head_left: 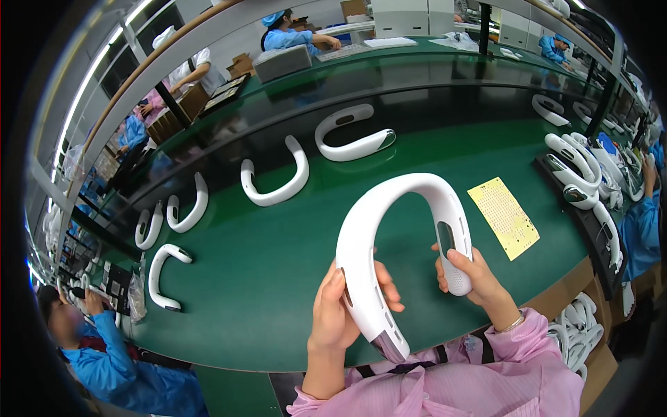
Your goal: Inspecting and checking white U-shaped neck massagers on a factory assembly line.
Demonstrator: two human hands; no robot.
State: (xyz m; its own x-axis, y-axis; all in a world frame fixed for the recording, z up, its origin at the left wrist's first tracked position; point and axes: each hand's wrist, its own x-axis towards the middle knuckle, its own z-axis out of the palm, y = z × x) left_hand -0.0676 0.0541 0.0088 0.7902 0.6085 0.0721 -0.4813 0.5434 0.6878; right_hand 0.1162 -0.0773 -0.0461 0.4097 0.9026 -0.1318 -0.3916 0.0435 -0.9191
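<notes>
A white U-shaped neck fan [396, 191] is held up over the near edge of the table, its curve pointing away from me. My left hand [333, 306] wraps round its left arm, fingers showing on the inner side. That arm ends in a dark glossy tip, tilted down toward me. On the other arm, my right hand [479, 276] grips the end, thumb near a dark oval panel and a patch of small holes. A yellow perforated sheet [504, 217] lies on the table to the right of the fan.
Several more neck fans [278, 184] lie along the far and left side of the green table [243, 292]. A black tray [587, 226] piled with fans stands at the right, above a cardboard box [601, 361] of white parts. Co-workers in blue sit at both sides.
</notes>
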